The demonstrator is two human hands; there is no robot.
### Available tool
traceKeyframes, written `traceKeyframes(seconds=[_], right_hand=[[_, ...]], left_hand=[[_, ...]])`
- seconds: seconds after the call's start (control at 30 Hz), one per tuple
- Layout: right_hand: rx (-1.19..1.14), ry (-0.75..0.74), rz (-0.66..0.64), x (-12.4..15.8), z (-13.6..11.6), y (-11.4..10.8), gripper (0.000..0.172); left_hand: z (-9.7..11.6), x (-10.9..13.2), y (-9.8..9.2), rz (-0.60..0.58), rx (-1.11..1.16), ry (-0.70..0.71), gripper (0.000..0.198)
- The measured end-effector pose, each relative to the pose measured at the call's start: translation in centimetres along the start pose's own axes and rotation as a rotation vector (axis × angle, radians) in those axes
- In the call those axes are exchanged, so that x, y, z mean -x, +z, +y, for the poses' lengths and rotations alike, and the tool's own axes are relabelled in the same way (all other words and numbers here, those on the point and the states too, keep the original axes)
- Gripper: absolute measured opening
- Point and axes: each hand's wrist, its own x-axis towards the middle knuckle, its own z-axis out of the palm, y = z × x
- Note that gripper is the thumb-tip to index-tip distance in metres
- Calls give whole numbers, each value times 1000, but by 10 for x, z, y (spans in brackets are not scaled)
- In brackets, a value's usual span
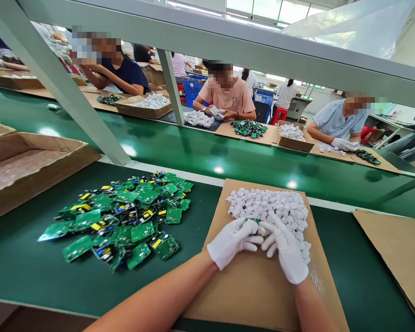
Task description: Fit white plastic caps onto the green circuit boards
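Note:
My left hand (233,242), in a white glove, is closed on a small green circuit board (251,221), whose edge shows above the fingers. Close beside it, my right hand (286,251), also gloved, has its fingers bent around what looks like a small white plastic part (263,228); the gloves hide most of it. Both hands are over a cardboard sheet (249,290), at the near side of a pile of small white plastic parts (269,203). To the left, a heap of green circuit boards (138,230) with yellow and black components lies on the dark green bench.
An open cardboard box (38,170) stands at far left. Another cardboard sheet (397,249) lies at right. A slanted metal post (79,101) and a shelf beam (228,37) frame the bench. Beyond a green conveyor (200,152), several people sit with boxes and piles of parts.

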Motion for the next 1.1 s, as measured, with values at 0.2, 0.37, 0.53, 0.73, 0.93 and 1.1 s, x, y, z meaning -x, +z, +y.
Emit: traceKeyframes(seconds=[0.2, 0.37, 0.53, 0.73, 0.93, 1.1], right_hand=[[463, -121, 226, -1, 0, -20, 25], [895, -229, 79, -1, 3, -18, 23], [1114, -47, 108, -1, 3, -14, 27], [1125, 114, 97, -4, 12, -10, 41], [1251, 82, 135, -4, 3, -6, 28], [1279, 125, 166, -4, 2, -4, 33]], left_hand=[[18, 3, 0, 148, 6, 144, 26], [48, -12, -10, 134, -275, 206, 32], [87, -65, -49, 453, -761, 292, 75], [105, -131, -85, 650, -1006, 240, 65], [109, -157, -110, 752, -1275, 99, 35], [106, -152, -115, 770, -1470, 58, 43]])
